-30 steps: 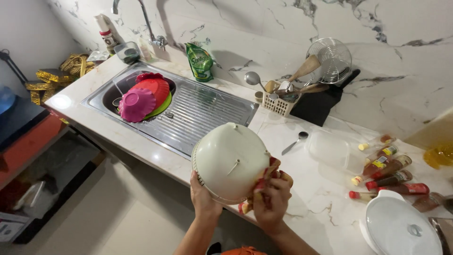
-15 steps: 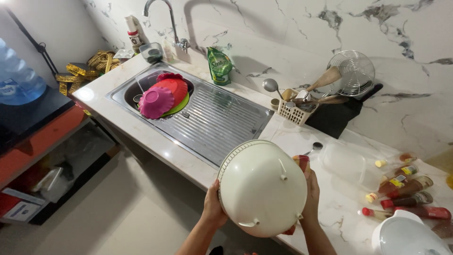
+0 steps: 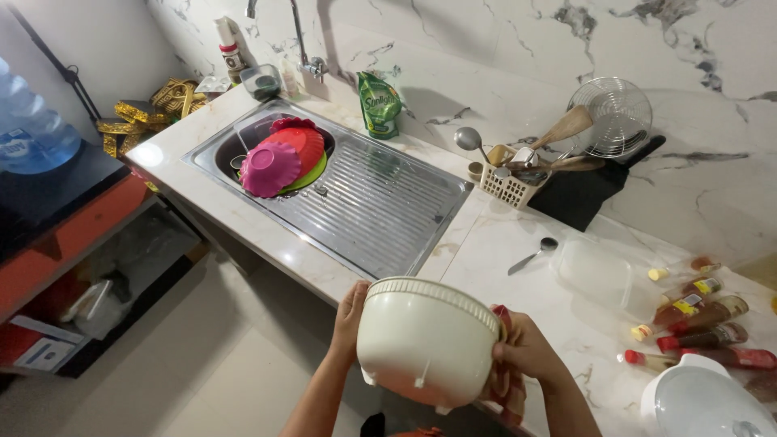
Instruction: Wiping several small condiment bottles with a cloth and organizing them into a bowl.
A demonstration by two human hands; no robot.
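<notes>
Hands are holding a cream bowl (image 3: 425,344) up in the air, at the front edge of the tabletop (image 3: 518,311) and just past the sink (image 3: 364,206). The bowl is tilting, so its ribbed rim is facing away and its small feet are pointing down toward the person. The left hand (image 3: 350,316) is pressing flat on the bowl's left side with its fingers wrapping the wall. The right hand (image 3: 530,352) is gripping the right side and is also squeezing a red cloth (image 3: 506,380) against the bowl. In the sink, 1 pink bowl (image 3: 269,168) is leaning on a red plate (image 3: 303,146). A green soap pouch (image 3: 379,103) is standing behind the sink. A spoon (image 3: 534,255) is lying on the tabletop near a clear box (image 3: 595,273). Sauce bottles (image 3: 700,320) are lying on their sides at the right.
</notes>
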